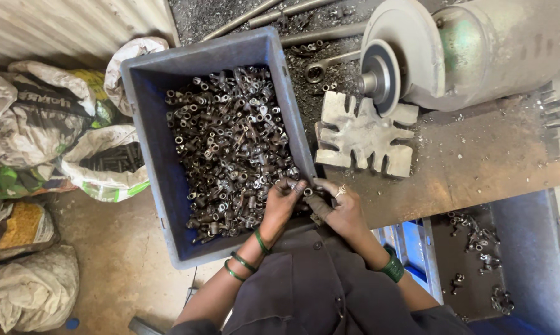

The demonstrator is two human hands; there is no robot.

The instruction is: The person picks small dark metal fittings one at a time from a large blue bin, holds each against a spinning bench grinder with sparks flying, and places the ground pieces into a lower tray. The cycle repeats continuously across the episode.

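Note:
A blue plastic crate [144, 111] in front of me holds a heap of several small dark metal parts [230, 142]. My left hand [281, 201] reaches into the crate's near right corner, fingers pinched on a small metal part [307, 192]. My right hand [341, 209] meets it at the crate's right wall, and its fingertips grip the same part. Green bangles ring both wrists.
A bench grinder [416, 56] with its wheel [379, 74] stands on the rusty workbench [478, 161], behind a slotted metal plate [364, 136]. A second blue bin [528, 260] at lower right holds a few parts. Filled sacks [56, 136] crowd the floor on the left.

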